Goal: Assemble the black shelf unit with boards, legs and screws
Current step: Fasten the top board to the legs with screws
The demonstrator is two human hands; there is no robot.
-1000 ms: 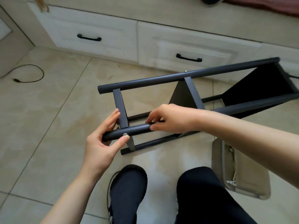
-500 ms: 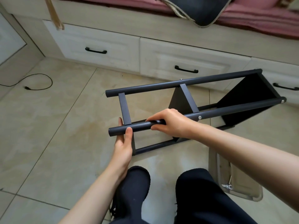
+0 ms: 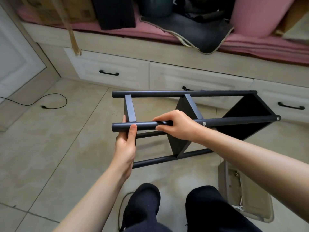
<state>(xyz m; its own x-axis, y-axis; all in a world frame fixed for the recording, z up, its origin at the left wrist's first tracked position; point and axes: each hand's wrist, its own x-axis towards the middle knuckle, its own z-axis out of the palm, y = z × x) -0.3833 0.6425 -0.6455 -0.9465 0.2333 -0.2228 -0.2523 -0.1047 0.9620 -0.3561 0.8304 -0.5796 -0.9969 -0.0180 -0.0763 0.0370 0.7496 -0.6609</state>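
Tiled floor, beige, with a row of cream drawers along the far side under a bench seat covered by a pink cushion. Dark bag and black board rest on the cushion. Black cable lies on the tiles at left.

Black shelf unit lies on its side on the floor, in front of the person's knees. Four round legs run left to right: far upper leg, near upper leg, and two lower ones close to the tiles. Three boards sit crosswise between the legs: left board, middle board, right board. Silver screw head visible on the near upper leg just right of the right hand; another at that leg's right end.

Left hand: thumb curled over the near upper leg close to its left end, fingers behind it beside the left board; grasping the leg. Right hand: fingers wrapped over the same leg, between left and middle boards; grasping it.

Beige flat item lies on the floor at lower right; what it is cannot be told.
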